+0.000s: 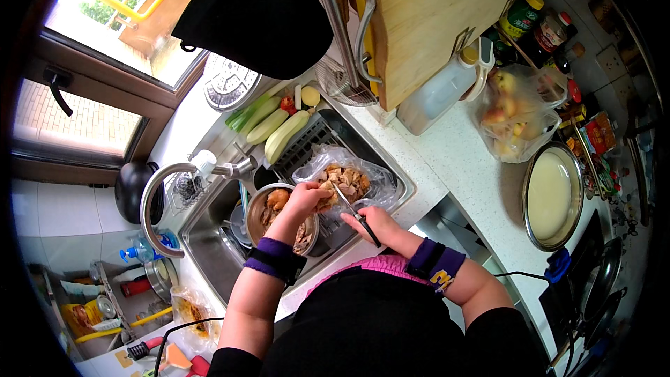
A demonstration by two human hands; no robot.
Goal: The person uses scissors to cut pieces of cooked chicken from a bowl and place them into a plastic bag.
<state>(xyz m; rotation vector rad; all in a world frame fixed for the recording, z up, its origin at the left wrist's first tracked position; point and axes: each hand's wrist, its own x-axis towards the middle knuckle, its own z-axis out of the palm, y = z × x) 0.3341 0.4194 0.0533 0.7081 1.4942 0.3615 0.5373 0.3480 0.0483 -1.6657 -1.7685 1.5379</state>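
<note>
My left hand (302,201) pinches a piece of cooked meat (328,201) over an open clear plastic bag (383,184). Cut meat chunks (348,177) fill that bag, which rests on a black rack (301,141) over the sink. In my right hand (381,224) is a black-handled cutting tool (370,229); whether it is a knife or scissors is unclear. Its metal blade points at the meat by my left fingertips. Below my left wrist, a steel bowl (251,222) holds larger meat pieces, partly hidden by my forearm.
A curved faucet (149,204) arches over the left sink basin (201,235). Peeled gourds (287,136) lie behind the rack. On the right counter are a bag of fruit (515,115), a basin of pale liquid (552,199) and a plastic jug (437,91).
</note>
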